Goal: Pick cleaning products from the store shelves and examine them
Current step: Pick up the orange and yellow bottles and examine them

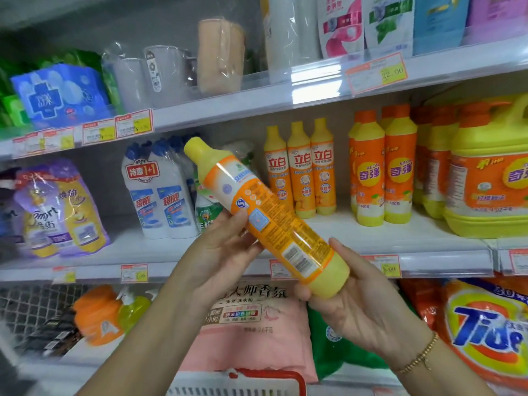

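A yellow dish-soap bottle with an orange label is tilted in front of the middle shelf, cap up-left, back label and barcode facing me. My left hand grips its middle from below, thumb on the label. My right hand cups its yellow base, thumb along the side. Three matching bottles stand upright on the middle shelf behind it.
Orange-yellow detergent bottles and a large yellow jug stand at the right. White and blue cleaner bottles and purple refill pouches are at the left. A Tide bag, a pink bag and a red basket handle lie below.
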A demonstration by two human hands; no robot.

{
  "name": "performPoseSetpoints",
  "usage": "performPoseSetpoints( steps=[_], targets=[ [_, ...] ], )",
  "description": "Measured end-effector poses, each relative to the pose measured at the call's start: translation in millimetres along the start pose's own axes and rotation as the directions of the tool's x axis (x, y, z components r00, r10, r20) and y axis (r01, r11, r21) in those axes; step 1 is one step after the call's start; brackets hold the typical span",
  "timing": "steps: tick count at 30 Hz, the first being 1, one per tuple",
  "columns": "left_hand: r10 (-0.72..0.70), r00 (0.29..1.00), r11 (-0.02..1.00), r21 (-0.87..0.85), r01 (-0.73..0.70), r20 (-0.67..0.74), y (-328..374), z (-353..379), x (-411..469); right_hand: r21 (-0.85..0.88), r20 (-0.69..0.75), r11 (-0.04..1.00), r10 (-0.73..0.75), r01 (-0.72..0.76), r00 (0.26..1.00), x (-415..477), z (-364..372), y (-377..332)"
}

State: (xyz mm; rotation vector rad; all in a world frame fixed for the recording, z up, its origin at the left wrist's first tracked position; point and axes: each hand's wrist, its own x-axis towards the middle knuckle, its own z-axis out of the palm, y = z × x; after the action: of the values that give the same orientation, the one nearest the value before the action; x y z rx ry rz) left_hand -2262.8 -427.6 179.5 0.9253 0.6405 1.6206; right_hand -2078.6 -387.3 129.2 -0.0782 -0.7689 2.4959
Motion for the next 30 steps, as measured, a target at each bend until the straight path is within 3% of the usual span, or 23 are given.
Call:
performPoseSetpoints(
  steps=[2, 3, 4, 6, 8, 10, 11, 13, 16, 18, 19, 22, 25, 28, 30],
  targets=[
    [0.011, 1.000, 0.997, 0.082, -0.008, -0.026, -2.1, -6.4, 1.5, -0.056, -0.040, 0.997, 0.046, -0.048, 0.998, 0.2, -5.8, -0.9],
    [0.023, 0.998, 0.990, 0.139, -0.014, -0.057, -3.0, -6.9, 1.3, -0.220, -0.107, 0.975, -0.019, -0.005, 0.994, 0.1, -7.4, -2.7],
    [0.035, 0.994, 0.978, 0.210, -0.014, -0.100, -3.5, -5.8, 0.6, -0.473, -0.174, 0.879, -0.152, 0.053, 0.973, 0.9, -8.7, -4.9],
    [0.078, 0.982, 0.929, 0.370, -0.010, -0.170, -4.4, -2.9, -0.5, -0.883, -0.130, 0.460, -0.427, 0.091, 0.895, 0.4, -0.7, -9.7],
    [0.076, 0.978, 0.879, 0.477, 0.026, -0.193, -6.0, 1.8, -2.5, -0.991, -0.005, 0.120, -0.500, 0.063, 0.866, -0.8, 7.8, -10.2],
    [0.071, 0.975, 0.838, 0.542, 0.056, -0.210, -9.8, 6.1, -4.0, -0.997, 0.041, -0.077, -0.511, 0.002, 0.859, -0.8, 14.6, -6.8],
    [0.071, 0.974, 0.814, 0.577, 0.068, -0.214, -11.2, 8.5, -4.8, -0.995, 0.036, -0.102, -0.505, -0.018, 0.863, -0.8, 13.5, -6.1],
    [0.030, 0.979, 0.777, 0.620, 0.104, -0.201, -11.5, 12.8, -5.7, -0.999, -0.034, 0.009, -0.444, -0.034, 0.895, -3.0, 15.1, -5.7],
    [-0.122, 0.966, 0.885, 0.415, 0.210, -0.228, -5.9, 6.8, -0.5, -0.876, -0.191, 0.477, -0.212, -0.069, 0.958, -9.1, 17.7, -1.3],
    [-0.236, 0.940, 0.945, 0.168, 0.282, -0.248, -1.4, -6.2, 4.1, -0.629, -0.222, 0.771, -0.054, -0.100, 0.974, -10.8, 19.6, 4.6],
    [-0.287, 0.927, 0.945, 0.088, 0.316, -0.241, -2.0, -11.3, 4.9, -0.501, -0.235, 0.856, 0.004, -0.124, 0.972, -11.1, 20.0, 5.5],
    [-0.428, 0.884, 0.899, 0.011, 0.438, -0.188, -13.1, -22.5, 4.2, -0.213, -0.205, 0.964, 0.115, -0.159, 0.972, -12.4, 18.3, 3.9],
    [-0.515, 0.844, 0.857, -0.048, 0.514, -0.149, -25.6, -25.5, 1.2, -0.073, -0.205, 0.985, 0.137, -0.154, 0.969, -20.6, 16.5, 1.5],
    [-0.538, 0.835, 0.842, -0.119, 0.527, -0.114, -30.9, -17.6, -4.5, -0.052, -0.187, 0.980, 0.179, -0.191, 0.966, -31.8, 10.2, -0.9],
    [-0.510, 0.850, 0.860, -0.053, 0.508, -0.129, -34.5, -3.9, -8.8, -0.142, -0.152, 0.962, 0.213, -0.235, 0.965, -41.9, 3.9, -2.7]
  ],
)
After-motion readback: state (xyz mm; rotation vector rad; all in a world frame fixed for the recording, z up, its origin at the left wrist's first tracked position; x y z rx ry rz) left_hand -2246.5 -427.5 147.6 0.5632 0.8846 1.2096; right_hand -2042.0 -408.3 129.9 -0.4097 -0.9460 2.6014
